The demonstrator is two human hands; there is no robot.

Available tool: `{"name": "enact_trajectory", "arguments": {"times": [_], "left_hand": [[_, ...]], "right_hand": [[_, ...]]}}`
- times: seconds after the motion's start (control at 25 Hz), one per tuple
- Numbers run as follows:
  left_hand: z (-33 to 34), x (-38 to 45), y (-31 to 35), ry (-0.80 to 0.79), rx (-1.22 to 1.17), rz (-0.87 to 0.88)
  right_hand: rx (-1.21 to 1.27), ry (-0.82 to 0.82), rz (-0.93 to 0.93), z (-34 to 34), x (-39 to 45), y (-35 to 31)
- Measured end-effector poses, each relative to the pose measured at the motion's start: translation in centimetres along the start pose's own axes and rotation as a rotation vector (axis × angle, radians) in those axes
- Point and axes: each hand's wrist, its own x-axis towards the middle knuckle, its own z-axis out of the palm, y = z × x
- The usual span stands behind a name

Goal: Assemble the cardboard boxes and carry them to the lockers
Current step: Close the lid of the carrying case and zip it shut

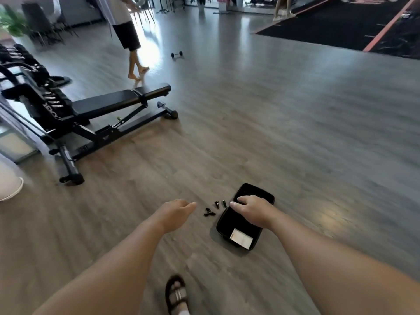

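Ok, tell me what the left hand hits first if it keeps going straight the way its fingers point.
Most likely the small black screws loose on the floor. The left hand points right, toward them and the open black case beyond, where the right hand rests. Its height above the floor is unclear, so it might pass over them.

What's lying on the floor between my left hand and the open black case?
In the head view, a few small black screw-like parts lie scattered on the wood floor between the left hand and the black case, where the right hand rests.
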Motion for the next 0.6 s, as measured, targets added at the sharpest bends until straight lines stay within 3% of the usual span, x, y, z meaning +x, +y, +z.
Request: {"name": "enact_trajectory", "arguments": {"times": [0.32, 0.6], "left_hand": [[-0.9, 22.6, -4.7, -0.188, 0.066, 0.109], [11.7, 41.4, -12.9, -0.269, 0.088, 0.024]], "right_hand": [[0.031, -0.002, 0.157, 2.4, 17.7, -1.4], [0.065, -0.053, 0.178, 13.7, 35.5, 6.8]]}}
